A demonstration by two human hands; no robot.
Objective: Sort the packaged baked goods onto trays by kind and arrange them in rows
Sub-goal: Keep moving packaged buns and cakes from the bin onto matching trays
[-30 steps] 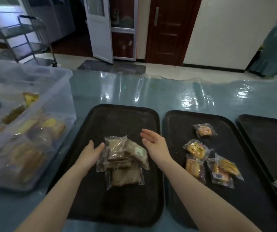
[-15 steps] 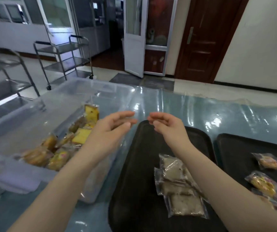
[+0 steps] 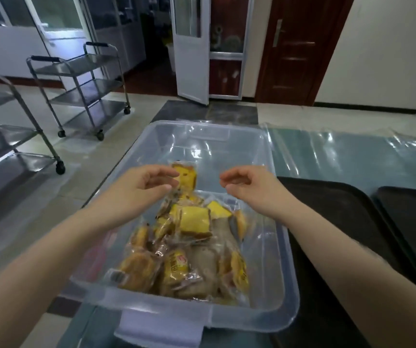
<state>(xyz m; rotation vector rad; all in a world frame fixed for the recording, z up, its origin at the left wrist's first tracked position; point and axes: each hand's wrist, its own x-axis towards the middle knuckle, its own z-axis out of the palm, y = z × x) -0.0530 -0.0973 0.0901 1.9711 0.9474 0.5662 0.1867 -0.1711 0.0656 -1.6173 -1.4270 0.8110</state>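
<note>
A clear plastic bin [image 3: 288, 285] stands on the table before me with several packaged baked goods piled in its near half. On top lies a yellow cake slice in clear wrap [image 3: 193, 219]; another yellow slice [image 3: 186, 174] leans upright farther back. Round pastries in wrappers [image 3: 175, 268] lie near the front. My left hand [image 3: 141, 184] hovers over the bin, fingers loosely curled, holding nothing. My right hand [image 3: 249, 183] hovers opposite it, also loosely curled and empty. Neither hand touches a package.
Two black trays [image 3: 347, 214] [image 3: 412, 212] lie to the right of the bin on the plastic-covered blue table [image 3: 340, 156]. Steel trolleys [image 3: 81, 89] stand on the floor at the left. A white door and a brown door are behind.
My view swung left from the trays to the bin. Both hands left the brown packets on the tray and moved over the bin, fingers curling loosely.
</note>
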